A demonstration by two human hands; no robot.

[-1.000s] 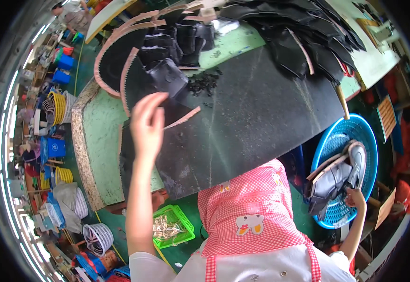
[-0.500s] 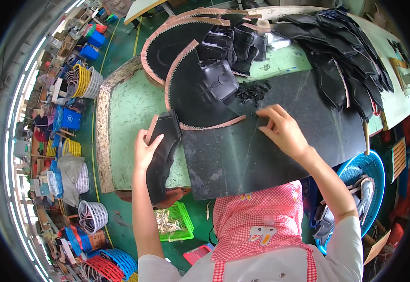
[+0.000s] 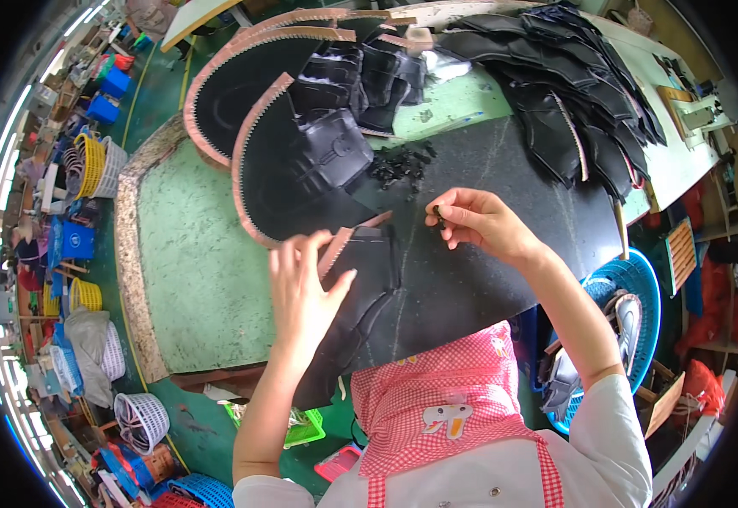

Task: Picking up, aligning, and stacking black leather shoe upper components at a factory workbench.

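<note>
My left hand [image 3: 305,288] has its fingers spread beside a black leather piece [image 3: 365,267] with a pinkish toothed edge. The fingertips lie near that edge; whether they touch it is hard to make out. The piece rests on the dark work mat, its lower end hanging past the table's front edge. Over the mat, my right hand [image 3: 483,222] pinches a small black part [image 3: 440,218] between thumb and fingers. A heap of similar small black bits [image 3: 403,163] lies just beyond it. Left of the heap is a curved black panel [image 3: 272,173] with a toothed border and a pocket [image 3: 337,151].
Stacked black leather pieces [image 3: 555,76] cover the far right. The dark mat [image 3: 470,296] lies on a green table [image 3: 204,254]. A blue basket [image 3: 640,330] stands at the right and a green tray [image 3: 304,432] sits below the front edge.
My left hand has moved the black leather piece rightward onto the mat, and its fingers have spread. My right hand has lifted a small black part from near the heap. The view has shifted.
</note>
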